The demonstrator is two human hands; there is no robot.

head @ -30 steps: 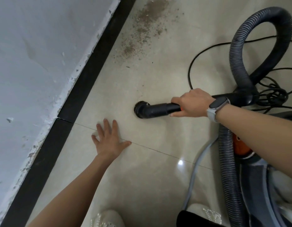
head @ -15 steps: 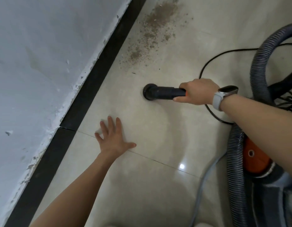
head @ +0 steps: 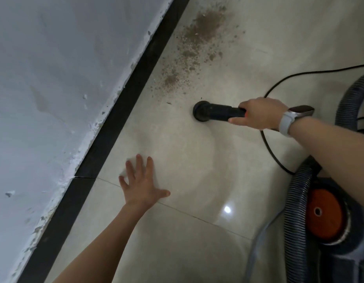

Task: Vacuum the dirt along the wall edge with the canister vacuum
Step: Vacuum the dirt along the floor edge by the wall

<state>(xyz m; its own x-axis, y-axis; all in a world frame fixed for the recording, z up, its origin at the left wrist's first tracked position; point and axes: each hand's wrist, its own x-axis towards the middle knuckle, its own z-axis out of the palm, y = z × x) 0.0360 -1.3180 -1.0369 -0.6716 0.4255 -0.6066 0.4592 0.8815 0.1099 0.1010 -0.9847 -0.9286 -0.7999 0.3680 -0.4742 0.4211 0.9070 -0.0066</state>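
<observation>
Your right hand (head: pixel 260 113) has its fingers curled round the rigid nozzle tube (head: pixel 224 113), brush head on the floor just short of the dirt (head: pixel 197 48) by the skirting; light, stiff, hose-tethered; keep that grip; your left hand (head: pixel 141 186) lies flat, fingers spread, holding nothing

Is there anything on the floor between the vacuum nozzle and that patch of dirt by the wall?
Nothing visible. The nozzle, held by the right hand, sits just short of the dirt, with only bare tile and a few stray specks between. The left hand rests flat on the floor, nearer the person.
</observation>
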